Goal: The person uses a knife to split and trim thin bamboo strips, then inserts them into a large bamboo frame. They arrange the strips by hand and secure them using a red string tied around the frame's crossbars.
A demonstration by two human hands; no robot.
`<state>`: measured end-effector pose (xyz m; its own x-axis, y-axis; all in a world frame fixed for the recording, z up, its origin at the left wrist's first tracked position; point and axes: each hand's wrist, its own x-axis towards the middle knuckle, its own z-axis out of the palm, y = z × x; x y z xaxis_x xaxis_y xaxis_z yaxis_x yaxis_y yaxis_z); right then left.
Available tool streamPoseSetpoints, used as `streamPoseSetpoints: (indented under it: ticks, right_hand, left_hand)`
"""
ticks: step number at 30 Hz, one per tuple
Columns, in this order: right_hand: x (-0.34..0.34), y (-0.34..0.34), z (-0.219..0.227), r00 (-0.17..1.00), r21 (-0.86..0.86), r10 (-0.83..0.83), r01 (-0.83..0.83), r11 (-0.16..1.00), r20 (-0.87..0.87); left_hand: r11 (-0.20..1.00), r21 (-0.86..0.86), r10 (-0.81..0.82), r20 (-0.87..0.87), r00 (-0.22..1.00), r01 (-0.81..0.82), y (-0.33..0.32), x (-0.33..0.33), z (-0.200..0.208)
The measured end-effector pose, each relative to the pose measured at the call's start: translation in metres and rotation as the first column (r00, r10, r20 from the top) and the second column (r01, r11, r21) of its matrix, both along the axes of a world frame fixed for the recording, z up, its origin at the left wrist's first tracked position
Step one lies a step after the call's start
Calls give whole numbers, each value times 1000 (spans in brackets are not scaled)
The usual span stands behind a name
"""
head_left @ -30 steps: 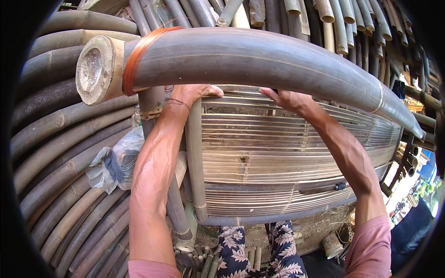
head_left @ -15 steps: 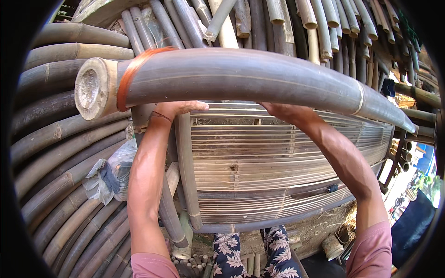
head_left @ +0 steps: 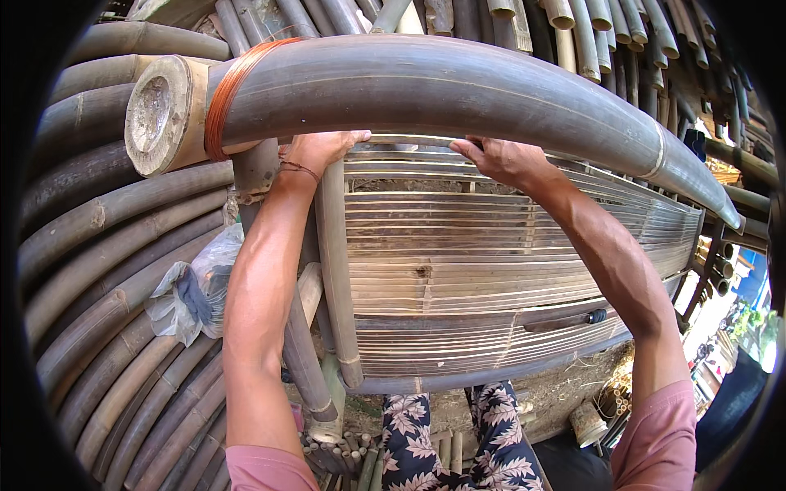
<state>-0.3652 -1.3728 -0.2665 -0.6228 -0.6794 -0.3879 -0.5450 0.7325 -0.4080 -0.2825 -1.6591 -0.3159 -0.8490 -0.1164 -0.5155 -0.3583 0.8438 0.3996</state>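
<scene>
Left hand [head_left: 321, 150], right hand [head_left: 509, 160] at slat [head_left: 413, 140], likely aligning; pole [head_left: 442, 86] hides grip, cannot tell hold. Next calls for even handling.

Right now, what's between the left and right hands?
In the head view, thin bamboo slats lie between left hand and right hand; the thick bamboo pole partly hides both.

A clear plastic bag [head_left: 218, 286] lies on bamboo poles [head_left: 98, 214], well apart from a pale bucket [head_left: 586, 424].
</scene>
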Motion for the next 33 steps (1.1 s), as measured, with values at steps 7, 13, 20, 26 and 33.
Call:
streamPoseSetpoints:
  ticks: [7, 13, 20, 26, 33]
  right_hand:
    - [-9, 0, -10, 999, -110, 15, -20, 994, -48]
    - [6, -5, 9, 977, 7, 64, -64, 998, -201]
    - [17, -2, -8, 886, 98, 269, -251, 963, -376]
    - [10, -15, -4, 955, 212, 239, -201, 956, -174]
    - [58, 0, -10, 768, -158, 255, -418, 895, -588]
  left_hand:
    - [999, -35, -42, -86, 995, 39, -6, -1, -4]
    - [995, 44, -88, 3, 996, 88, -4, -6, 20]
    - [848, -377, -438, -105, 893, 372, 29, 22, 31]
    - [839, -394, -391, 44, 919, 376, 30, 16, 34]
    - [870, -432, -344, -191, 919, 236, 30, 28, 27]
